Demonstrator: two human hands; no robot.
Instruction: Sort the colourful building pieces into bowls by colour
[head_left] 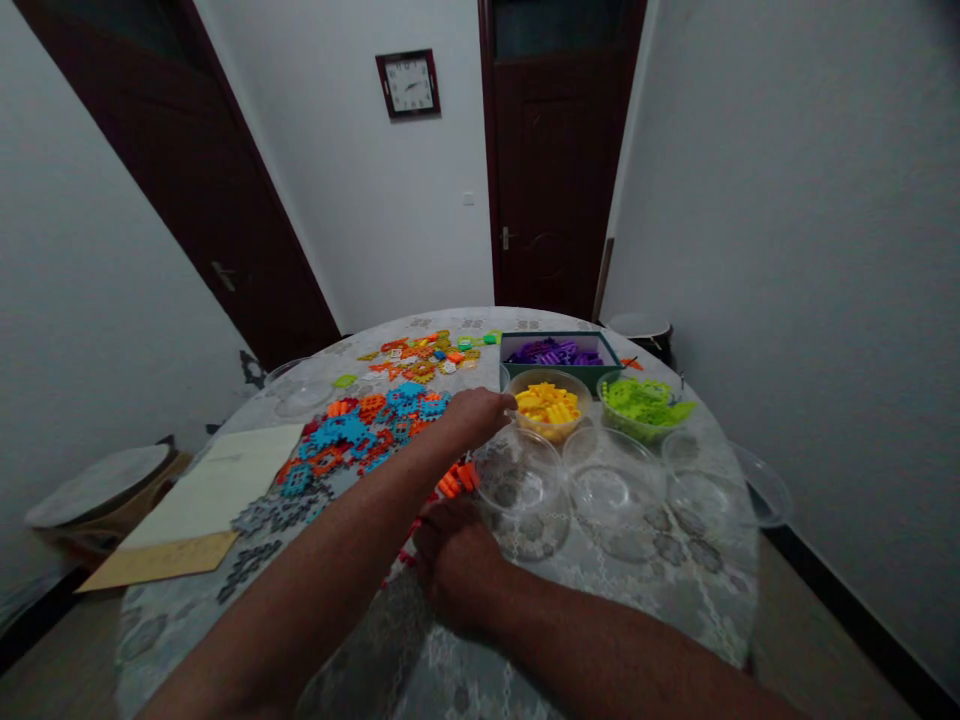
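Note:
My left hand (484, 412) reaches across the table, its closed fingertips at the rim of a clear bowl of yellow plastic pieces (551, 402). What those fingers hold, if anything, is hidden. My right hand (456, 560) rests low on the table, knuckles up and fingers curled under, beside red pieces (405, 557) and a small group of orange pieces (459, 479). Its grip is also hidden. Left of my hands spreads a pile of blue gear-shaped pieces (349, 430), mixed with orange and red ones. Grey pieces (281, 512) lie nearer me, partly behind my left forearm.
Several clear plastic bowls (611, 470) stand on the right. Behind them are a bowl of green pieces (645, 405) and a box of purple pieces (555, 352). Mixed small pieces (427, 355) lie at the back. Paper sheets (217, 480) and a notebook-like brown card (161, 562) overhang the left edge.

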